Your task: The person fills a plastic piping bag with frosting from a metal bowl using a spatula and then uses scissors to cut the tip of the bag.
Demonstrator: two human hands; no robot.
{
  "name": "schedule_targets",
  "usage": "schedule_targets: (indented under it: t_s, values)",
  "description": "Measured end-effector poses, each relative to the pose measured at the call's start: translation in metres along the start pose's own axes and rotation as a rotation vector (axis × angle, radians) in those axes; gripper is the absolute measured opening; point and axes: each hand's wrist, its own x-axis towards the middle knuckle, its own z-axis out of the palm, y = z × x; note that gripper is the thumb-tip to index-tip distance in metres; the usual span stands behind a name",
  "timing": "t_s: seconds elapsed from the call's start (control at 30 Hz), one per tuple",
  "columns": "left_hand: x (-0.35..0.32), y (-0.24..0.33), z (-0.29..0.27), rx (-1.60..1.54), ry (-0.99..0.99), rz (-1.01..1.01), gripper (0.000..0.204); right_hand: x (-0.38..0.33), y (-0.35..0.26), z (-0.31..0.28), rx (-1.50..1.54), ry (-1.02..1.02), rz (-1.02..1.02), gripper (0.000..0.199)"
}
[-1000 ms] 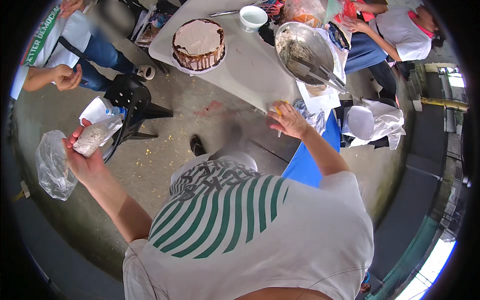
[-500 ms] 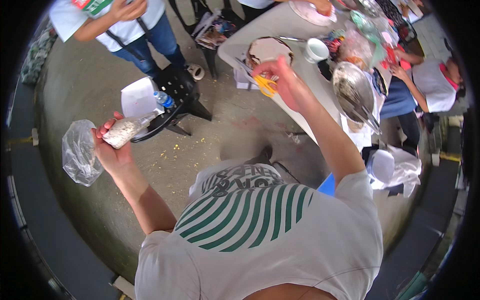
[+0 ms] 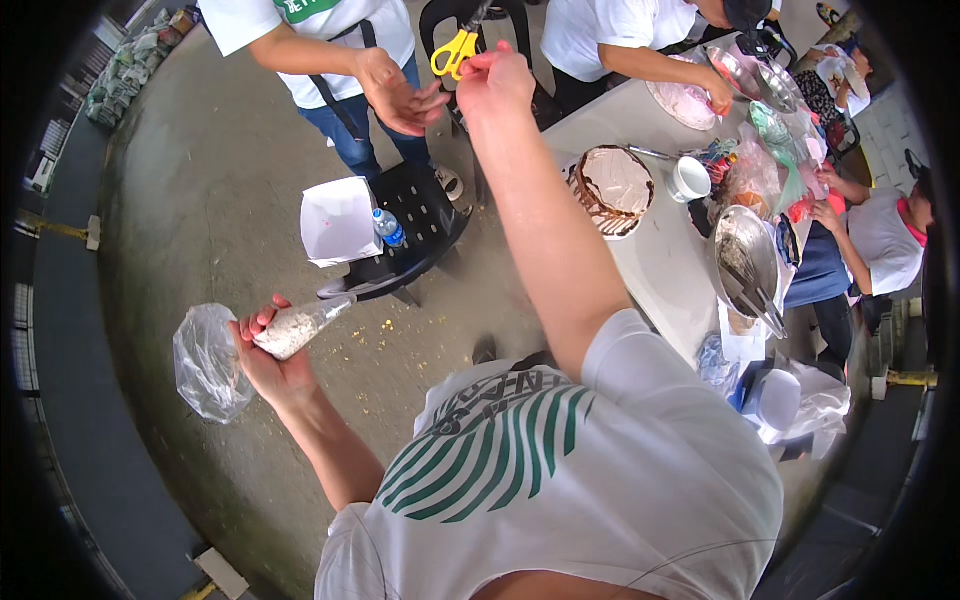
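Observation:
My left hand [image 3: 265,365] is closed around a clear piping bag [image 3: 287,332] with whitish cream in it. The bag's narrow tip points up and right, and its loose, crumpled end [image 3: 212,365] hangs out to the left of my hand. Stretched far forward, my right hand [image 3: 495,85] pinches yellow-handled scissors [image 3: 455,52], their blades pointing up and away. Just left of the scissors, another person's open hand [image 3: 400,95] is held out, palm showing and apart from them. On the table to the right of my right forearm stands a round cake [image 3: 612,190] with brown and pale icing.
A black plastic chair [image 3: 425,225] bears a white box [image 3: 342,220] and a water bottle [image 3: 388,228]. The pale table [image 3: 650,270] holds a white cup [image 3: 688,180] and a metal bowl [image 3: 745,225] with utensils. Other people work around it.
My right hand has carried the scissors forward and left, from beside the cake to near the other person, whose hand now reaches out. My left hand still grips the piping bag.

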Motion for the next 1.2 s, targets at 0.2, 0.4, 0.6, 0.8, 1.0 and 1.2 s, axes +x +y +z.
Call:
schedule_targets:
  t_s: [0.2,0.4,0.6,0.8,1.0,1.2]
  values:
    - [0.006,0.008,-0.018,-0.043,0.01,-0.012,0.038,-0.008,0.041,-0.009,0.007,0.028,-0.052,0.046]
    - [0.002,0.005,-0.008,0.204,0.018,0.11,0.038,-0.019,0.053,-0.01,-0.347,-0.164,0.115,0.052]
    - [0.013,-0.032,0.028,0.07,-0.053,-0.094,0.041,-0.026,0.025,-0.002,-0.633,-0.344,0.208,0.044]
    - [0.016,-0.112,0.075,0.256,-0.222,-0.302,0.042,-0.092,-0.062,-0.028,-1.024,-0.828,0.15,0.04]
    - [-0.035,-0.235,0.17,0.71,-0.654,-0.498,0.045,-0.13,-0.203,-0.074,-1.119,-0.932,0.079,0.093]
    - [-0.142,-0.384,0.262,1.015,-1.314,-0.635,0.056,-0.151,-0.363,-0.099,-1.137,-0.668,-0.194,0.093]
